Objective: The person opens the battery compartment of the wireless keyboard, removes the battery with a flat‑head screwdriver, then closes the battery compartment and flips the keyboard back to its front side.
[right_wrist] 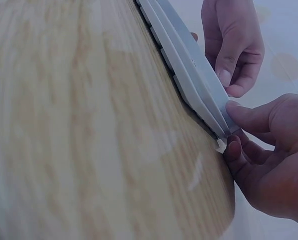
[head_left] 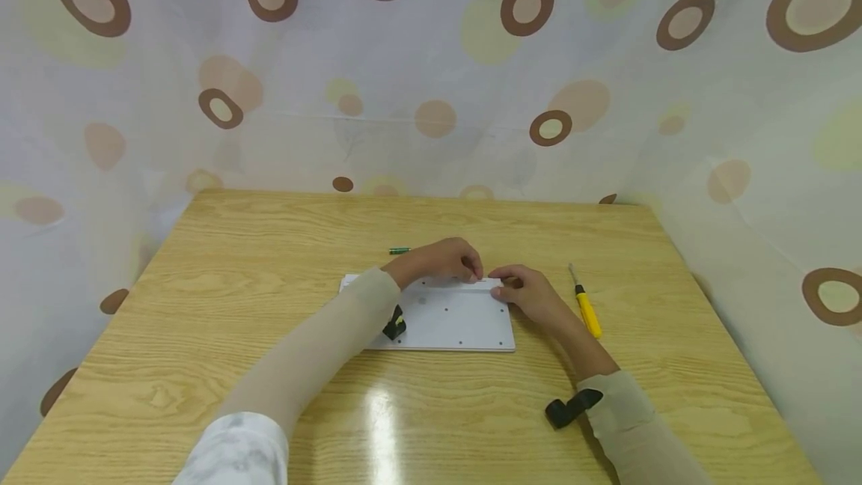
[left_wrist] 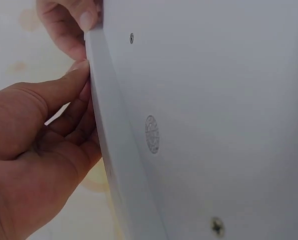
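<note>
A white keyboard (head_left: 465, 324) lies face down on the table, with screws in its flat back; in the right wrist view its keys (right_wrist: 163, 55) show underneath. My left hand (head_left: 447, 257) reaches over to the far raised edge and pinches it near the right end. Seen from the left wrist, the thumb is at the edge's rim and the other fingers are behind it, partly hidden. My right hand (head_left: 532, 294) grips the far right corner, its thumb on the back and its fingers curled below. The fingertips of both hands are close together.
A screwdriver (head_left: 588, 313) with a yellow and black handle lies right of my right hand. Behind my left wrist is a small green cylinder (head_left: 399, 251), perhaps a battery, partly hidden. A patterned curtain (head_left: 431, 156) hangs beyond the wooden table (head_left: 269, 245).
</note>
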`<state>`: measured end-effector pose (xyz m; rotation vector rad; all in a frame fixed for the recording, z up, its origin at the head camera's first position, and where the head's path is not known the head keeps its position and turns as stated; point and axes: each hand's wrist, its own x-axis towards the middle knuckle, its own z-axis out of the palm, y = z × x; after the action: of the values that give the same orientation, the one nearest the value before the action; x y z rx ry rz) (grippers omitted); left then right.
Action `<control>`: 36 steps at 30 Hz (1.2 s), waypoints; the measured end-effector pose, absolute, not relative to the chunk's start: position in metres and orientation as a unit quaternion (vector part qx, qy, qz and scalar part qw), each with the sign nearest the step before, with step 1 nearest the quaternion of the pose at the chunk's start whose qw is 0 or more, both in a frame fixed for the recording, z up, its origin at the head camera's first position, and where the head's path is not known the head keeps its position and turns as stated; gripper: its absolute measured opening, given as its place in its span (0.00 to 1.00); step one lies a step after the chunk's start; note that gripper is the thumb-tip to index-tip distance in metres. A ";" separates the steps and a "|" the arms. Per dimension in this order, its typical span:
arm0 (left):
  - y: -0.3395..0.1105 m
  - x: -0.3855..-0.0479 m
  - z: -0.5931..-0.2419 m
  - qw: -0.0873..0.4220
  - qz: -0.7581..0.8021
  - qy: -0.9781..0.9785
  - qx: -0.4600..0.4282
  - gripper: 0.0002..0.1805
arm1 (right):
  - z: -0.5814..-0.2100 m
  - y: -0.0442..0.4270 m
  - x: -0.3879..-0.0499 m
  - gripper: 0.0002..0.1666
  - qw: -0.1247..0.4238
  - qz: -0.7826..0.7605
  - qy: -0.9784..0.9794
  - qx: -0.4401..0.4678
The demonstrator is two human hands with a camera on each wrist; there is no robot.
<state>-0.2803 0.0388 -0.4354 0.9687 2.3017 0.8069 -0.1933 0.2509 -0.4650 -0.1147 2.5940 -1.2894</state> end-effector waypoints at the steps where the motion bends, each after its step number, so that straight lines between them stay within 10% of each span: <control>1: 0.038 -0.280 -0.435 0.256 0.296 0.848 0.358 0.06 | -0.465 0.251 -0.193 0.22 0.121 -0.443 0.887 -0.040; 36: -0.060 -0.285 -0.434 0.196 0.337 0.870 0.301 0.10 | -0.466 0.252 -0.190 0.21 0.115 -0.448 0.885 -0.053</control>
<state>-0.2848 -0.0596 -0.4344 0.8430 2.4383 0.9428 -0.1901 0.2516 -0.4658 -0.1566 2.5941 -1.3122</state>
